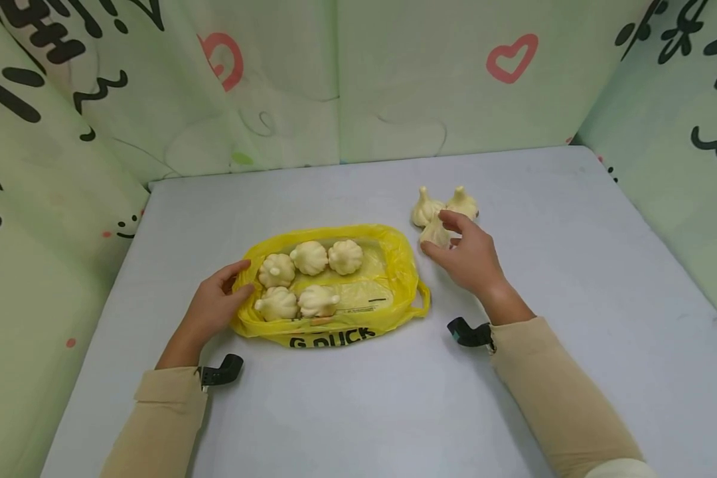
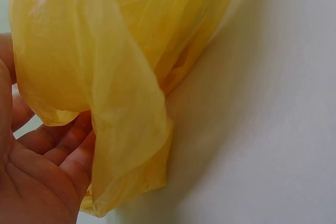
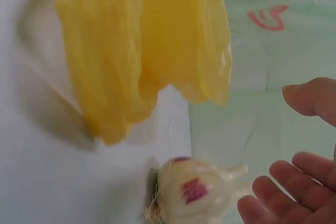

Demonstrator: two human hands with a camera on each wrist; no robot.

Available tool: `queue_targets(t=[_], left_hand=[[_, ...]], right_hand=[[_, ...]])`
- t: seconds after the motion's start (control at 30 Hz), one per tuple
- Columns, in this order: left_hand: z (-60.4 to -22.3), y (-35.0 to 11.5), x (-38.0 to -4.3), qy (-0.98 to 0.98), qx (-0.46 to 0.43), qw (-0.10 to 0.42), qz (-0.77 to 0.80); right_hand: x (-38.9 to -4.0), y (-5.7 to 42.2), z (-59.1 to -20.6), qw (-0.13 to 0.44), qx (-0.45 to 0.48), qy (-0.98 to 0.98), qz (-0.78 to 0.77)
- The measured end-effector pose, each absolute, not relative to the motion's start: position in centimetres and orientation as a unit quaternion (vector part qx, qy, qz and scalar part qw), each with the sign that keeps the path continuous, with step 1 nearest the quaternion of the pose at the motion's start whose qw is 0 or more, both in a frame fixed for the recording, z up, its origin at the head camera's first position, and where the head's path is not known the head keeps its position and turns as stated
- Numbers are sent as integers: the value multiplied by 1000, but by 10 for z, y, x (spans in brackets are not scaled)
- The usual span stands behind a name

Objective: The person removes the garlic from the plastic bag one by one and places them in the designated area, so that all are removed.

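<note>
A yellow plastic bag (image 1: 401, 265) lies with its mouth spread wide, several garlic bulbs (image 1: 309, 257) inside it. My left hand (image 1: 214, 300) pinches the bag's left rim, and in the left wrist view its fingers (image 2: 71, 148) curl behind the thin yellow plastic. Right of the bag, three garlic bulbs (image 1: 426, 207) stand close together on the table. My right hand (image 1: 467, 255) is over the nearest garlic bulb (image 1: 435, 232), thumb and fingers spread at its sides. In the right wrist view a garlic bulb (image 3: 197, 192) with a purple patch sits beside the spread fingers.
The white table (image 1: 358, 411) carries the bag and bulbs. A pale green printed curtain (image 1: 394, 79) stands along its back and both sides. The bag's handle loop (image 1: 423, 299) sticks out toward the right hand. Black wrist cameras (image 1: 469, 332) jut inward from both cuffs.
</note>
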State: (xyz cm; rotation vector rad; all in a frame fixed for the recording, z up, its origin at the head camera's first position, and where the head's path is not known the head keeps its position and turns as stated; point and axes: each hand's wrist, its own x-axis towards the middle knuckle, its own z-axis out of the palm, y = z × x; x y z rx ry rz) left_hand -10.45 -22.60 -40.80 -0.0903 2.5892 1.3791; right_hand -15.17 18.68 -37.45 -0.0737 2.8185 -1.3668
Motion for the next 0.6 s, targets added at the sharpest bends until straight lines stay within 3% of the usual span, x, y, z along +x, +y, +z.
queue_targets(t=[0.6], left_hand=[[-410, -227, -104, 872, -28, 101, 479]], right_hand=[[-151, 132, -372, 42, -190, 880, -432]])
